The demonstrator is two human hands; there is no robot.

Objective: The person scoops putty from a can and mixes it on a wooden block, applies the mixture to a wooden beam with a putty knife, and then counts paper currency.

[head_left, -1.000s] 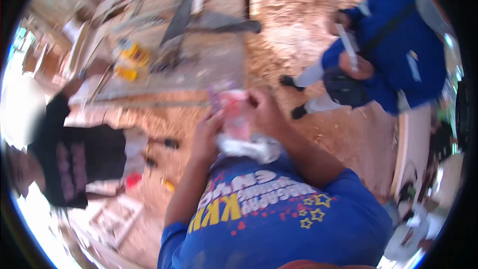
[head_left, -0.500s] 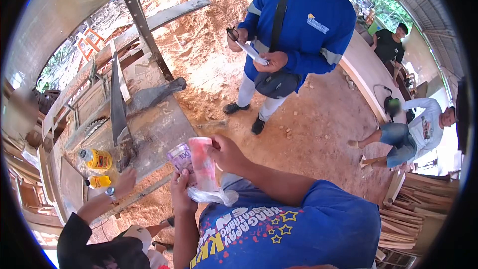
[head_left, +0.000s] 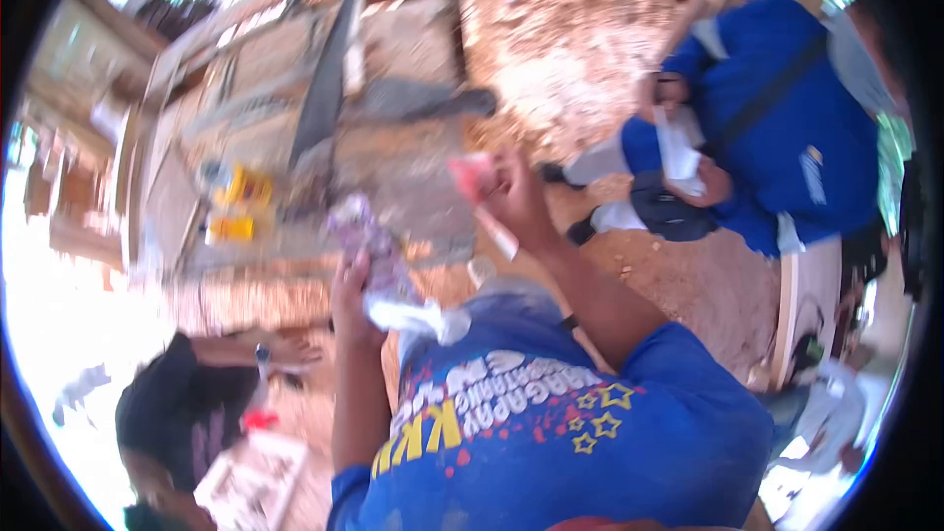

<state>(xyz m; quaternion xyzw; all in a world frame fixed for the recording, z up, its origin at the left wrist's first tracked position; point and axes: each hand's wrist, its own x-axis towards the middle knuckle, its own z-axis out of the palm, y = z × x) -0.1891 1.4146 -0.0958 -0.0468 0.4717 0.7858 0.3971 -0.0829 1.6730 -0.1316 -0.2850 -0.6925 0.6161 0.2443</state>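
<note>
My left hand (head_left: 351,300) is closed around purple banknotes (head_left: 369,236), which stick up past my thumb. A crumpled clear plastic bag (head_left: 418,319) hangs at the lower end of the notes, in front of my blue shirt. Off to the right and a little higher, my right hand (head_left: 519,199) pinches a reddish banknote (head_left: 472,180). A pale strip of paper or note (head_left: 500,236) shows under that hand; motion blur hides what it is. The two hands are apart.
A dusty wooden worktable (head_left: 403,172) on the left bears a long dark blade (head_left: 329,79) and two yellow-labelled bottles (head_left: 246,187). A person in blue (head_left: 787,128) holding white paper (head_left: 678,152) stands at right. Another person in black (head_left: 192,398) is at lower left.
My right hand has drawn away from the left, carrying the reddish banknote. The purple notes and bag stay in my left hand. The view has swung left and blurred.
</note>
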